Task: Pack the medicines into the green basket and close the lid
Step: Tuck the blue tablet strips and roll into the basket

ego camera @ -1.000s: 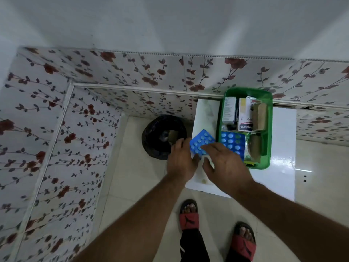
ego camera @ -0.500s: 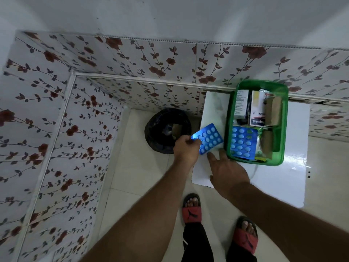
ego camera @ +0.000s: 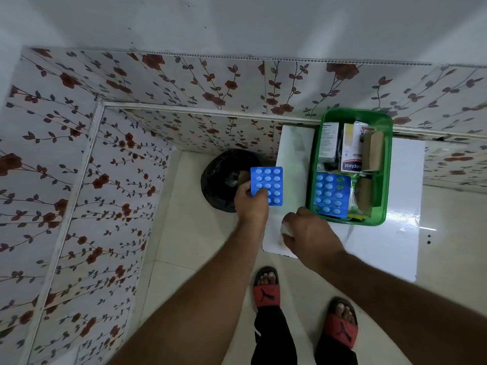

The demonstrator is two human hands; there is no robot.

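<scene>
Since the earlier frames, the left hand [ego camera: 251,204] had lifted a blue blister pack [ego camera: 266,185] clear of the white desk [ego camera: 295,154] and turned it upright, while the right hand [ego camera: 308,230] had drawn back toward the desk's near edge.

Head view: the left hand pinched the pack's lower left corner, its long axis pointing away from the person. The right hand was curled around something small and white; what it was could not be told. The green basket [ego camera: 384,196] sat on the desk to the right of the pack, another blue pack already inside. The left hand held the medicine, so it likely had to carry it rightward. No lid was visible.
</scene>
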